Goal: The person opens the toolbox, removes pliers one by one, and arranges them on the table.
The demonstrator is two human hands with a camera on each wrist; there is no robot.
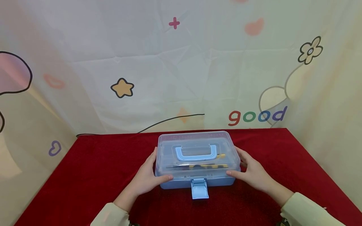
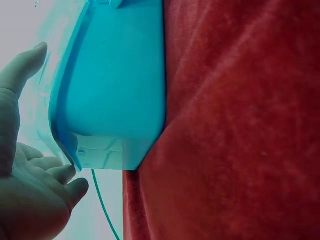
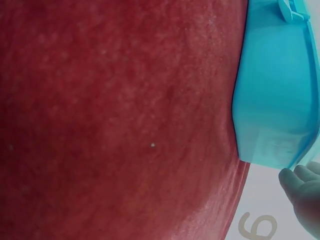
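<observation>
A plastic storage box with a clear lid (image 1: 195,138) and a light blue base (image 1: 178,184) sits on the red cloth. Its blue handle (image 1: 196,158) lies folded flat on top, and the front latch (image 1: 200,191) hangs unfastened. Yellow and dark slender items (image 1: 207,166) show through the lid. My left hand (image 1: 147,177) holds the box's left end, thumb along the front and fingertips at the lid's rim in the left wrist view. At the other end, my right hand (image 1: 254,174) grips the lid's edge likewise, its thumb on the front corner.
Red cloth (image 1: 93,179) covers the table and stretches out on both sides of the box. Behind it hangs a pale curtain (image 1: 141,69) printed with a star, a flower and the word "good". Curtain folds also border the table at left and right.
</observation>
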